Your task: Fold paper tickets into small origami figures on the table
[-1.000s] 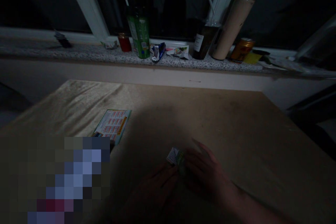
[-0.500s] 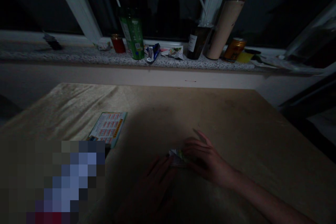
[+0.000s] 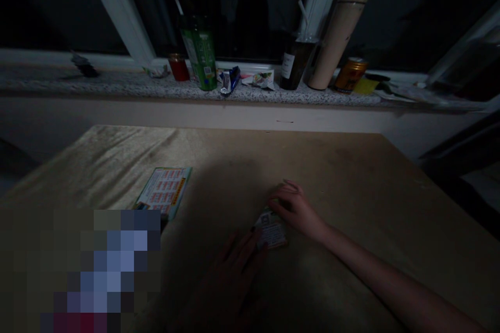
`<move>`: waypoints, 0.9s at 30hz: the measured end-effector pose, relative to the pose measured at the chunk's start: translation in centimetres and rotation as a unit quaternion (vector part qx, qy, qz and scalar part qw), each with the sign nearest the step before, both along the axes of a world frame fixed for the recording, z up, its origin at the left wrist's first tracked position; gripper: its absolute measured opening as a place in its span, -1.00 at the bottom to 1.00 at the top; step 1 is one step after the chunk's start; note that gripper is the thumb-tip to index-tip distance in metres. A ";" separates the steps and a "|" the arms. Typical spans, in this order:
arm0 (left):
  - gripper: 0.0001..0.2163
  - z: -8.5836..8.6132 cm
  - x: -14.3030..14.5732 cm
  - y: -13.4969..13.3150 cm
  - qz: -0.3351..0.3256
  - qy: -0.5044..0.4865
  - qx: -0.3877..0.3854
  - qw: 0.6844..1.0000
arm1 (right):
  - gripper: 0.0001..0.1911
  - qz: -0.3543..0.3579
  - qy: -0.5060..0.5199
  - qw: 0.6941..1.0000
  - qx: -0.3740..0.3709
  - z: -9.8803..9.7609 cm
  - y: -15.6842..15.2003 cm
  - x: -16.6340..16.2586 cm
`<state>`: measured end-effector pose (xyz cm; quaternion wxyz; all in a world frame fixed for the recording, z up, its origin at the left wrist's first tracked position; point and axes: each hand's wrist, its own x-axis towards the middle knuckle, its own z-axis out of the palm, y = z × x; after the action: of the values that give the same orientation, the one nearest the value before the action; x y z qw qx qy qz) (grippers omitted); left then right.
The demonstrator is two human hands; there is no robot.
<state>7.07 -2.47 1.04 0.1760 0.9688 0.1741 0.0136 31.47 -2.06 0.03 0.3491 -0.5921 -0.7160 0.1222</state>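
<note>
A small printed card or paper piece (image 3: pixel 272 229) lies flat on the tan table (image 3: pixel 351 182) in dim light. My right hand (image 3: pixel 294 205) rests at its upper right edge, fingers curled down onto it. My left hand (image 3: pixel 238 260) lies in shadow at its lower left, fingers stretched out with the tips touching the card's left edge. A bigger printed sheet (image 3: pixel 164 191) with red squares lies to the left on the table, away from both hands.
A stone window ledge (image 3: pixel 117 83) behind the table carries a green bottle (image 3: pixel 202 57), a red jar (image 3: pixel 178 66), snack wrappers (image 3: pixel 228 79), a dark cup with a straw (image 3: pixel 294 62), a tall beige tube (image 3: pixel 338 36) and an orange can (image 3: pixel 350 75). A blurred patch covers the lower left.
The folded piece held up between both hands a second ago now lies flat and wider on the table. My right hand slid up to its top edge; my left hand flattened beside it.
</note>
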 end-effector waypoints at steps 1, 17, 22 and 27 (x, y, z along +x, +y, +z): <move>-0.33 0.2 0.1 0.0 -0.001 0.006 -0.004 1.000 | -0.85 -0.005 -0.009 1.000 0.004 0.0 0.2 -0.1; -0.20 -0.2 0.3 0.1 -0.001 -0.007 -0.034 0.999 | -0.70 0.006 -0.343 0.939 0.014 0.7 1.1 -2.3; -0.18 0.1 0.8 0.6 -0.003 0.005 -0.034 0.999 | -0.45 0.026 -0.376 0.925 0.039 0.8 1.3 -2.0; -0.21 0.7 1.4 1.3 -0.025 -0.007 -0.047 0.999 | -0.46 0.099 -0.388 0.915 0.045 0.9 2.0 -1.5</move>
<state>8.45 -1.15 1.69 0.2230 0.9633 0.1489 0.0080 30.01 -0.02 0.92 0.0570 -0.5030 -0.8546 -0.1157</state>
